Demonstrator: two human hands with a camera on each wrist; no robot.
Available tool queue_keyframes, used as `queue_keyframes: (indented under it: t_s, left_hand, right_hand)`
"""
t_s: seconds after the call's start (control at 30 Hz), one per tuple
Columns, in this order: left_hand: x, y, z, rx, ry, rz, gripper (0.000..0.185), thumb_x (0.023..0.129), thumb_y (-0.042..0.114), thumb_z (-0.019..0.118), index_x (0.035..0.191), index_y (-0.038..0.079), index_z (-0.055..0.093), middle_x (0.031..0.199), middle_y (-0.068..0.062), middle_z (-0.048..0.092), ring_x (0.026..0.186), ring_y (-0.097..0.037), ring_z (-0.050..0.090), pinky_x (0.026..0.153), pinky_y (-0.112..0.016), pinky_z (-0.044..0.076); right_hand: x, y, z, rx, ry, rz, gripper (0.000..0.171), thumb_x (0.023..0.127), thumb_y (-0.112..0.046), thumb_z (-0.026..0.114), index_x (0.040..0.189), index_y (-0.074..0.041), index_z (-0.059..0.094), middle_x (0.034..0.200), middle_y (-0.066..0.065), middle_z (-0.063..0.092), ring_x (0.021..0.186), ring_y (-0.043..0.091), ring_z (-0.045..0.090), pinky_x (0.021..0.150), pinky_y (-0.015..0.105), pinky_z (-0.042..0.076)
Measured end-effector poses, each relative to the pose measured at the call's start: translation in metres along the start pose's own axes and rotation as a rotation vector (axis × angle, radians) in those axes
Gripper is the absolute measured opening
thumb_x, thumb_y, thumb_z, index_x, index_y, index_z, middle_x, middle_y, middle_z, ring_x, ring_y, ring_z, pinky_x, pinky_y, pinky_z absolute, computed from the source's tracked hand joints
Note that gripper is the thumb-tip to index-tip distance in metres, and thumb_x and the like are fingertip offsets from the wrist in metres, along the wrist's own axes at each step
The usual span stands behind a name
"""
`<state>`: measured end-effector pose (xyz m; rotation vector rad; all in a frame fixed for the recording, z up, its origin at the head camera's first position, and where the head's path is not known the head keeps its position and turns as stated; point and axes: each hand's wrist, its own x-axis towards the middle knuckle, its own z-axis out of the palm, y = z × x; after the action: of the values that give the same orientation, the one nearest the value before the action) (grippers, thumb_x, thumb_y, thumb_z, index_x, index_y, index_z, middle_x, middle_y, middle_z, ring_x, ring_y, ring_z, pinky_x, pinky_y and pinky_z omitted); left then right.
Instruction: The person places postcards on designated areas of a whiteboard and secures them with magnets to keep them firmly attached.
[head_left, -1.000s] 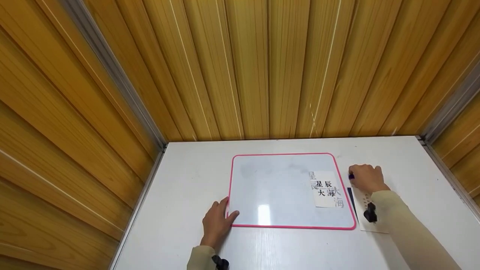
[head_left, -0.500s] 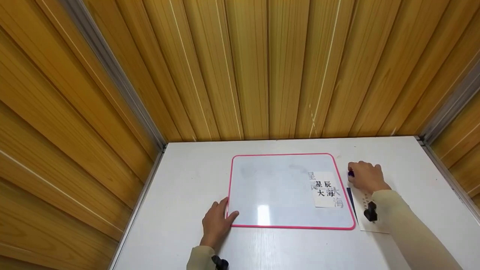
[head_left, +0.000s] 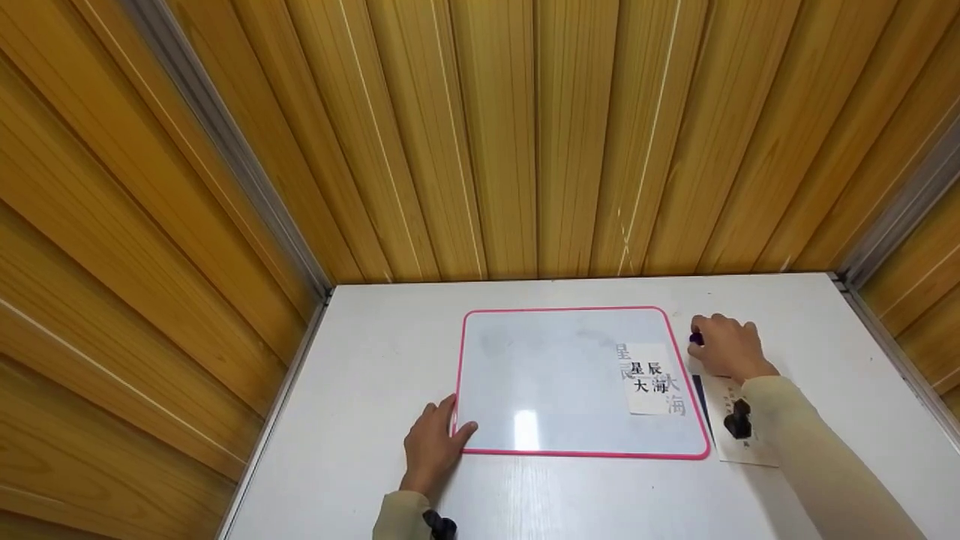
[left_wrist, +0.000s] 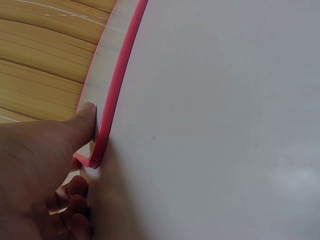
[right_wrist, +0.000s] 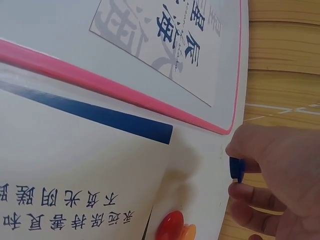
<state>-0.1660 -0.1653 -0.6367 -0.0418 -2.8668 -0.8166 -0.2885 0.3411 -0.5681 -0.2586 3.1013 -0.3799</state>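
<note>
- Pinching a small blue magnet (right_wrist: 236, 169), the right hand (head_left: 726, 349) sits just right of the pink-framed whiteboard (head_left: 555, 375).
- Left hand (head_left: 433, 448) presses the whiteboard's near-left corner, thumb on the frame.

Two bare hands and forearms of one person, seen from above beside a pink-framed whiteboard (head_left: 577, 379). The left hand (head_left: 431, 448), at the whiteboard's near left corner, emerges from a long, pale beige sleeve (head_left: 397, 517) that ends at the wrist. A small black device (head_left: 442, 526) is mounted at that wrist. The right hand (head_left: 726, 347), just off the whiteboard's right edge, wears a matching pale beige sleeve (head_left: 817, 457) covering the whole forearm, smooth and close-fitting, with no visible markings. No rings or gloves show on either hand.
</note>
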Motion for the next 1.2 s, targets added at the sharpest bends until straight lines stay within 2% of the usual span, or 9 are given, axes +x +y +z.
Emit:
queue_keyframes:
  t_s: [0.13, 0.67, 0.97, 1.2]
  left_hand:
    - [0.0, 0.0, 0.0, 0.023, 0.007, 0.017, 0.063, 0.087, 0.04, 0.08, 0.138, 0.008, 0.063, 0.091, -0.005, 0.058, 0.07, -0.016, 0.045, 0.067, -0.041, 0.049]
    - [0.001, -0.003, 0.003, 0.015, 0.007, 0.016, 0.062, 0.087, 0.04, 0.08, 0.138, 0.008, 0.063, 0.097, -0.006, 0.062, 0.077, -0.019, 0.055, 0.073, -0.046, 0.051]
    - [-0.001, -0.002, 0.002, 0.003, 0.009, 0.01, 0.064, 0.087, 0.041, 0.081, 0.139, 0.007, 0.062, 0.11, -0.013, 0.067, 0.092, -0.03, 0.066, 0.082, -0.052, 0.053]
    - [-0.001, -0.002, 0.003, 0.009, 0.026, 0.033, 0.064, 0.087, 0.041, 0.081, 0.138, 0.006, 0.062, 0.102, -0.011, 0.065, 0.083, -0.025, 0.061, 0.077, -0.048, 0.053]
  right_hand:
    - [0.001, -0.003, -0.001, -0.006, 0.016, -0.012, 0.03, 0.092, -0.018, 0.072, 0.112, 0.002, 0.065, 0.096, 0.02, 0.064, 0.087, 0.039, 0.061, 0.079, 0.061, 0.038]
    - [0.005, -0.014, -0.001, 0.034, 0.041, -0.014, 0.032, 0.093, -0.019, 0.073, 0.117, 0.002, 0.066, 0.103, 0.022, 0.066, 0.092, 0.04, 0.06, 0.085, 0.064, 0.036]
    - [0.01, -0.02, 0.002, 0.034, 0.019, -0.004, 0.036, 0.093, -0.019, 0.073, 0.12, 0.003, 0.065, 0.103, 0.022, 0.066, 0.092, 0.04, 0.061, 0.086, 0.064, 0.037]
    - [0.014, -0.025, 0.006, 0.033, -0.005, -0.002, 0.039, 0.094, -0.019, 0.073, 0.125, 0.003, 0.063, 0.107, 0.023, 0.067, 0.094, 0.039, 0.061, 0.09, 0.066, 0.037]
